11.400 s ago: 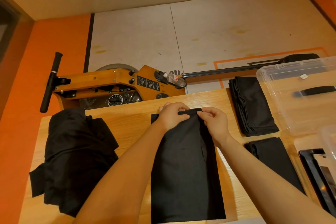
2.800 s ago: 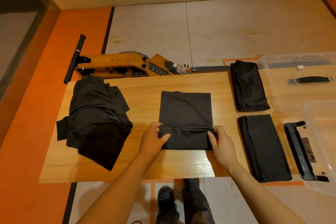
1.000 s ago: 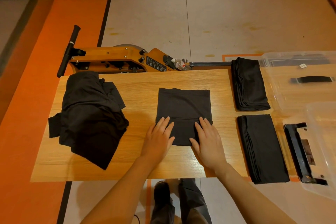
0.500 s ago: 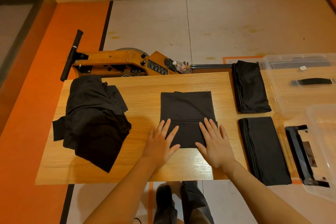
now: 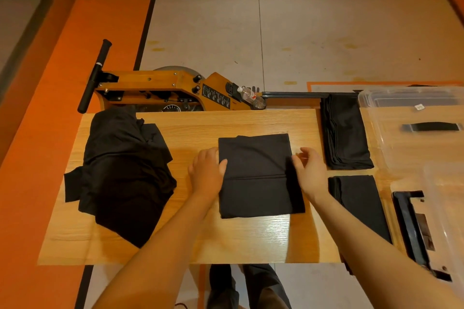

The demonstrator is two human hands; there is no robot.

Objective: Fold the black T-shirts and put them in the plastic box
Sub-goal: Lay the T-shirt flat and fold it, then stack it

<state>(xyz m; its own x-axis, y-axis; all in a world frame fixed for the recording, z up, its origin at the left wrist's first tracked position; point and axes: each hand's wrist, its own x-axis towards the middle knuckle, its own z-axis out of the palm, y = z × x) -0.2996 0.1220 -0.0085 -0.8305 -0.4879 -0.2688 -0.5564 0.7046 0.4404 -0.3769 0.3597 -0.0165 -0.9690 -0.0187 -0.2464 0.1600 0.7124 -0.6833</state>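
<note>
head view: on the light wooden table [image 5: 251, 241], the folded black t-shirt [image 5: 256, 175] lies at its middle. left hand [image 5: 207, 170] grips the shirt's left edge, right hand [image 5: 310, 170] its right edge; clear plastic box [image 5: 411, 98] at the table's right.

Between the left hand [image 5: 206, 170] and the right hand [image 5: 309, 170] lies a plain black folded T-shirt [image 5: 256, 175]. Left of the left hand is a heap of black T-shirts [image 5: 123, 170]; right of the right hand are two black folded stacks [image 5: 345, 133] [image 5: 356, 206]. The worktop [image 5: 226, 241] is pale wood with visible grain. Further right sits a clear plastic box [image 5: 411, 118] with a black handle. Beyond the hands, the floor [image 5: 75, 40] is orange and off-white.
</note>
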